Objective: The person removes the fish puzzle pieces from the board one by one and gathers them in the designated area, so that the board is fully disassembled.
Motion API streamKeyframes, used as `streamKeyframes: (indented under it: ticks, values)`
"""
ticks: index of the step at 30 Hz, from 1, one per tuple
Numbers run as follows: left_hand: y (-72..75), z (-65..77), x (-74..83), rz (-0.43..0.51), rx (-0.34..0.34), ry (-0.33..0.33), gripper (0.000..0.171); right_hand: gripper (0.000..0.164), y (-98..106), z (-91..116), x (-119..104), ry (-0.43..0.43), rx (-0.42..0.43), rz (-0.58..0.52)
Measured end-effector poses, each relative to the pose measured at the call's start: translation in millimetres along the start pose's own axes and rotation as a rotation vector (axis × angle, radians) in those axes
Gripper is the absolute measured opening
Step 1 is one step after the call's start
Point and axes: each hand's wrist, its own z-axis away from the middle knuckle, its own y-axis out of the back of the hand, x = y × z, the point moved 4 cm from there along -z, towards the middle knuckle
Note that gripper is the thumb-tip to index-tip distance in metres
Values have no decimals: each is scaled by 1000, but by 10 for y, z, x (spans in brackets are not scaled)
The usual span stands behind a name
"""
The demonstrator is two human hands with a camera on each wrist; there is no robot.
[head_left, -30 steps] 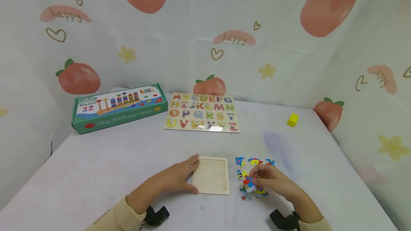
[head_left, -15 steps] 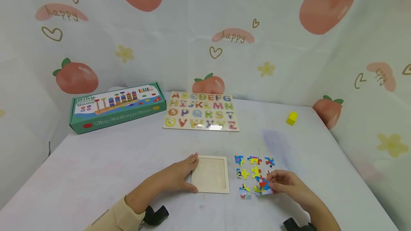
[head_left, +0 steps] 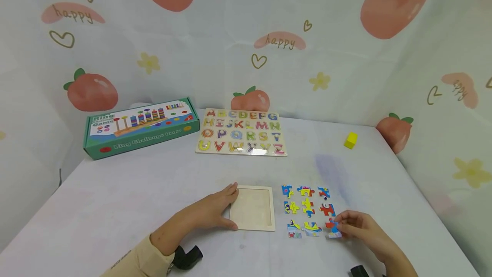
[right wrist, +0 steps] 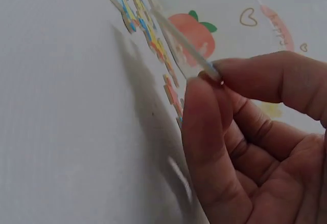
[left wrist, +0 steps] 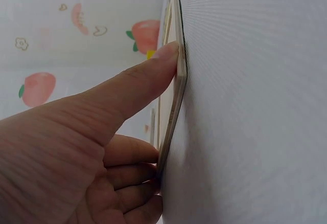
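Note:
My left hand (head_left: 213, 209) holds a square wooden puzzle tray (head_left: 252, 229) by its left side, fingers toward the far corner and thumb at the near one. In the left wrist view the thumb lies over the edge of the tray (left wrist: 176, 88), with bent fingers against its side. At the lower right of the loose pieces, my right hand (head_left: 363, 228) pinches a red and blue jigsaw piece (head_left: 332, 228) between thumb and forefinger. The right wrist view shows this jigsaw piece (right wrist: 186, 45) edge-on, tilted above the table. A red jigsaw piece (head_left: 327, 210) lies just beyond it.
Several other jigsaw pieces (head_left: 307, 206) lie spaced in rows right of the tray. Farther back stand a green ring game box (head_left: 142, 127) and an alphabet board (head_left: 241, 132). A yellow block (head_left: 350, 140) sits at the back right. A printed cloth (head_left: 215, 46) hangs behind.
My right hand has carried the pinched jigsaw piece rightward, from over the other pieces to the lower right of the rows. My left hand stays on the tray.

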Motion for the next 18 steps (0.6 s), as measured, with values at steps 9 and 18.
streamKeyframes:
  ticks: [9,18]
  values:
    - [-1,0,9,-13,5,-3,95,32,22,-8,59,-39,71,40]
    - [0,3,5,-26,2,0,95,28,6,-14,39,-48,147,135]
